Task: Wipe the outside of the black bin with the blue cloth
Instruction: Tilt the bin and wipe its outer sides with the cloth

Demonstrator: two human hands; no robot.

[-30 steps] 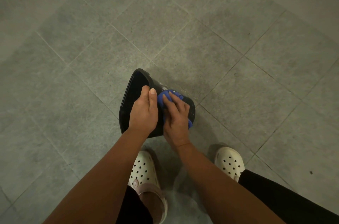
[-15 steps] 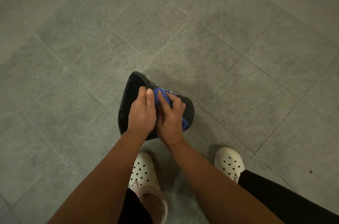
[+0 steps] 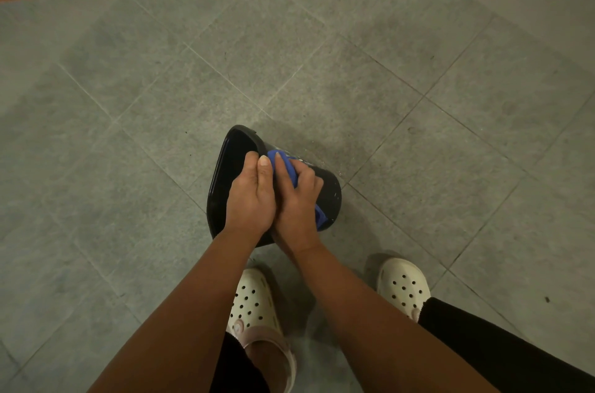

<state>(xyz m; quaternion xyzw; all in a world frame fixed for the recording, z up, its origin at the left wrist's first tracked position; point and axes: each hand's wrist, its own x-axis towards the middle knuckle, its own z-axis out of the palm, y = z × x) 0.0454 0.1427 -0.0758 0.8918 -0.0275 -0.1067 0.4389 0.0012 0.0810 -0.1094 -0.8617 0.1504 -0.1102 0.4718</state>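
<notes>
The black bin [image 3: 330, 196] lies on its side on the floor [image 3: 418, 135], just in front of your two white shoes [image 3: 254, 299]. Its open mouth points to your left. Its bottom points to your right. So the long way of the bin runs from left to right in front of you.

Your left hand [image 3: 249, 199] holds the bin at the mouth end. Its fingers [image 3: 251, 159] curl over the rim and grip it, so the bin does not roll.

Your right hand [image 3: 297, 209] sits right beside the left one, touching it. Its fingers [image 3: 306, 173] are bent over the blue cloth [image 3: 289, 172] and press it on the top of the bin's outside wall. A bit of cloth sticks out under the hand on the right side.

Here is what matters for the next move. The bare wall lies to the right of your right fingers, toward the bottom of the bin. I see small white specks there, so that part looks not clean yet. Your right hand is the near one, so I think it should slide the cloth to the right along the long way. The sides facing the floor are hidden, so you may need to roll the bin to reach them.
</notes>
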